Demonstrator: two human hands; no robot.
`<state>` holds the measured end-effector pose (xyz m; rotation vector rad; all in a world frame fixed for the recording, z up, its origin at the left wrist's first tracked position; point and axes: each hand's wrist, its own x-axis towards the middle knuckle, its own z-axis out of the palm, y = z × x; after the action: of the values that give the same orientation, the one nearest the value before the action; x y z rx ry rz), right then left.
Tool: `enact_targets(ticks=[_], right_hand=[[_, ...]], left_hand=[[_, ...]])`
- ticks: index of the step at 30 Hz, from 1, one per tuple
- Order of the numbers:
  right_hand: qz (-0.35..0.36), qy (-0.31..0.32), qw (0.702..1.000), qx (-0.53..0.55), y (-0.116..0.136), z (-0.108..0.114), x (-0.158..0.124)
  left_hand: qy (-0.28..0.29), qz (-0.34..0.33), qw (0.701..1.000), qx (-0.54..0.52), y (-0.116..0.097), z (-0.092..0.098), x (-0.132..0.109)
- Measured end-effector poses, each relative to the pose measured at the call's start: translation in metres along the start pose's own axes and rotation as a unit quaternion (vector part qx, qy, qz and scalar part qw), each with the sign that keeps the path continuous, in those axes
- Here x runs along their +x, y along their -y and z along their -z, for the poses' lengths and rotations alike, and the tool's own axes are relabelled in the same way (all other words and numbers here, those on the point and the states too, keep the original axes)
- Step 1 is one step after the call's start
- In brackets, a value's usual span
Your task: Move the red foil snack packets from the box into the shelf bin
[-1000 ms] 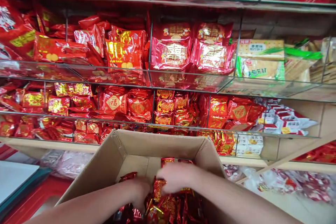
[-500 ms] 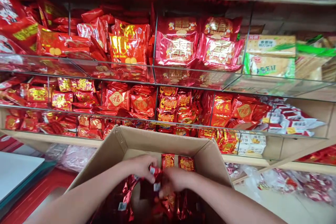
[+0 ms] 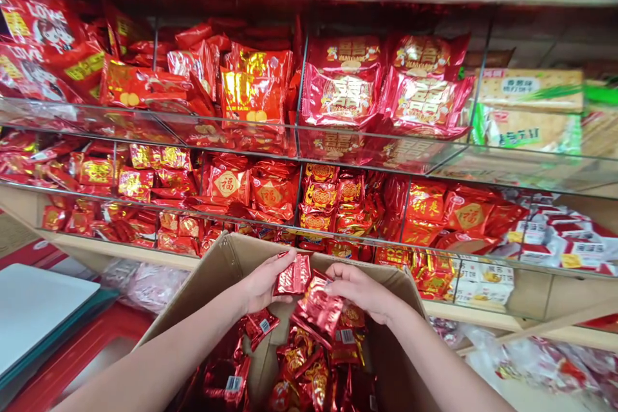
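Observation:
My left hand (image 3: 264, 283) holds a small red foil snack packet (image 3: 293, 275), its thumb on top, over the open cardboard box (image 3: 226, 264). Just to its right, my right hand (image 3: 357, 288) pinches another shiny red packet (image 3: 321, 304) at its upper edge. Whether more packets lie behind these two, I cannot tell. Several loose red-and-gold packets (image 3: 306, 367) lie inside the box below. One packet with a barcode (image 3: 261, 327) rests beneath my left hand. The box's near part is out of view.
Clear-fronted shelves (image 3: 376, 141) behind the box hold red packets (image 3: 226, 183) and pale cracker packs (image 3: 531, 109). A white lid-like panel (image 3: 43, 309) lies at left beside a red surface (image 3: 91, 347). Plastic-wrapped goods (image 3: 531, 360) sit low at right.
Both hands have risen from inside the box to near its far rim, each now bringing a red packet up. The view has turned slightly left.

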<state>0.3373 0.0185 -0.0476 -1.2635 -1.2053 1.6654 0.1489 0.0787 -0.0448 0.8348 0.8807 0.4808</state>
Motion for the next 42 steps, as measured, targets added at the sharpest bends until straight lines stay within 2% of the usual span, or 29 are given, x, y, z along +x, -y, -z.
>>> enact_targets(ticks=[3, 5, 9, 12, 14, 16, 22, 25, 28, 32, 35, 36, 38, 40, 42], right_hand=[[0.018, 0.029, 0.999, 0.033, 0.006, 0.005, -0.005], [0.065, 0.024, 0.995, 0.069, 0.008, 0.006, -0.007], [0.219, -0.105, 0.964, 0.109, 0.007, -0.002, -0.004], [0.267, -0.112, 0.957, 0.018, 0.004, -0.008, -0.002], [0.269, -0.1, 0.958, -0.029, 0.002, -0.011, -0.002], [0.256, -0.102, 0.96, -0.041, 0.002, -0.011, -0.004], [0.169, -0.157, 0.966, 0.113, 0.003, -0.007, -0.004], [0.137, -0.131, 0.979, 0.075, 0.005, -0.006, -0.003], [0.12, -0.116, 0.986, 0.027, 0.004, -0.005, -0.003], [0.128, -0.1, 0.987, -0.019, 0.001, -0.005, -0.002], [0.182, -0.1, 0.976, -0.058, 0.009, 0.0, -0.004], [0.211, -0.124, 0.968, -0.061, 0.015, 0.004, -0.006], [0.275, -0.22, 0.933, -0.067, 0.03, 0.017, -0.008], [0.315, -0.354, 0.874, -0.103, 0.047, 0.034, -0.008], [0.311, -0.473, 0.805, -0.178, 0.063, 0.051, -0.002]], left_hand=[[-0.014, 0.043, 0.999, -0.001, -0.004, 0.004, -0.001], [0.003, 0.043, 0.999, -0.009, -0.003, 0.004, -0.002], [0.06, 0.046, 0.997, -0.004, 0.005, -0.003, -0.003], [0.101, 0.107, 0.988, -0.036, 0.006, -0.008, -0.005], [0.12, 0.123, 0.982, -0.075, 0.004, -0.01, -0.007], [0.115, 0.103, 0.984, -0.091, 0.002, -0.013, -0.009], [0.075, -0.062, 0.992, -0.084, 0.005, -0.025, -0.012], [0.071, -0.104, 0.99, -0.063, 0.007, -0.027, -0.011], [0.079, -0.111, 0.99, -0.034, 0.007, -0.026, -0.01], [0.071, -0.133, 0.988, 0.043, 0.006, -0.023, -0.01], [0.031, -0.159, 0.983, 0.091, 0.004, -0.022, -0.01], [0.016, -0.161, 0.982, 0.099, 0.003, -0.021, -0.01], [-0.001, -0.151, 0.983, 0.104, 0.002, -0.019, -0.01], [-0.002, -0.13, 0.986, 0.102, 0.002, -0.018, -0.009], [-0.005, -0.117, 0.988, 0.098, 0.003, -0.017, -0.007]])
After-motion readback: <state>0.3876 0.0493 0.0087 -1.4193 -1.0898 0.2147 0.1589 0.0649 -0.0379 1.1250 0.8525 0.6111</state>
